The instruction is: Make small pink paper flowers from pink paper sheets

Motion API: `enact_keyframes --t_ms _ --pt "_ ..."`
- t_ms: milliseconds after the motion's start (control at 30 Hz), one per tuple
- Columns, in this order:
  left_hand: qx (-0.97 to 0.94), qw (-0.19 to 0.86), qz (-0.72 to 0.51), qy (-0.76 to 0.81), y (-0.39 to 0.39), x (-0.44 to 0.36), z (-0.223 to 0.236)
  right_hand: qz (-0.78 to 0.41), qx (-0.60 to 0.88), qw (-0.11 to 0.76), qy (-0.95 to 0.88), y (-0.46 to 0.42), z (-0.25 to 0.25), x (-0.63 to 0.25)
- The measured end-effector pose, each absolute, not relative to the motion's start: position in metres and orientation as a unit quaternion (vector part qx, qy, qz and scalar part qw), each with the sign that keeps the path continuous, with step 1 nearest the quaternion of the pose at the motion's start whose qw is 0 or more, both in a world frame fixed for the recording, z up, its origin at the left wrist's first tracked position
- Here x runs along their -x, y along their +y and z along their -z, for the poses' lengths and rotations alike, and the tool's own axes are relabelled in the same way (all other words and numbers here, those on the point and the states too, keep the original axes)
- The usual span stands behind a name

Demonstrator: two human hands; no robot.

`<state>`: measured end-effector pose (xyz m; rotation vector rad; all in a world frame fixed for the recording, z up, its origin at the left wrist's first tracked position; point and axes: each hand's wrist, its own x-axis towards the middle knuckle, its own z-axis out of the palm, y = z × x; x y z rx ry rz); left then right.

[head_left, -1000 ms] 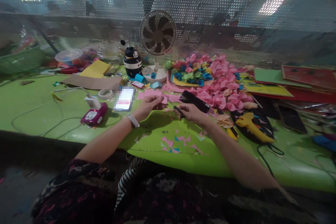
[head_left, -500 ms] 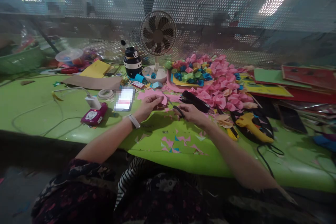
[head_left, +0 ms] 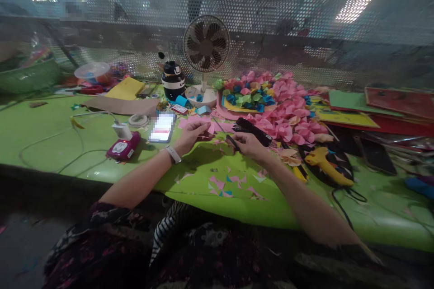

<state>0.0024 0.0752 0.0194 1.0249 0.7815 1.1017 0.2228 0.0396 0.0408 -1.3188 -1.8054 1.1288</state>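
Observation:
My left hand (head_left: pixel 192 136), with a white band on its wrist, pinches a small piece of pink paper (head_left: pixel 212 127) between thumb and fingertips. In my right hand (head_left: pixel 250 144) is a pair of scissors (head_left: pixel 232 142) with dark handles; the thin blades point up and left toward that paper. Whether the blades touch it, I cannot tell. More pink sheets lie behind both hands. A black stapler-like tool (head_left: pixel 252 131) rests just behind my right hand. Small pink and blue paper scraps (head_left: pixel 219 184) are scattered on the green table (head_left: pixel 190 189) below my hands.
A large heap of pink paper petals (head_left: pixel 288 108) spreads at the back right, beside blue and green ones. Behind stand a fan (head_left: pixel 206 44) and a dark bottle (head_left: pixel 173 82). A lit phone (head_left: pixel 162 127) and a purple socket adapter (head_left: pixel 124 147) lie left; a yellow glue gun (head_left: pixel 327 165) right.
The view has shifted slightly. My left fingers still grip the pink paper, and the scissors in my right hand have turned a little, their blades now more upright.

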Motion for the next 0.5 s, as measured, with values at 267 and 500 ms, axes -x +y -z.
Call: enact_keyframes --t_ms 267,500 --pt "-0.406 0.701 -0.453 0.371 0.075 -0.005 -0.023 -0.338 0.543 0.326 -0.696 0.053 -0.028 -0.234" --pt "-0.395 0.726 -0.433 0.358 0.074 -0.006 -0.023 -0.186 0.602 0.219 -0.745 0.055 -0.024 -0.238"
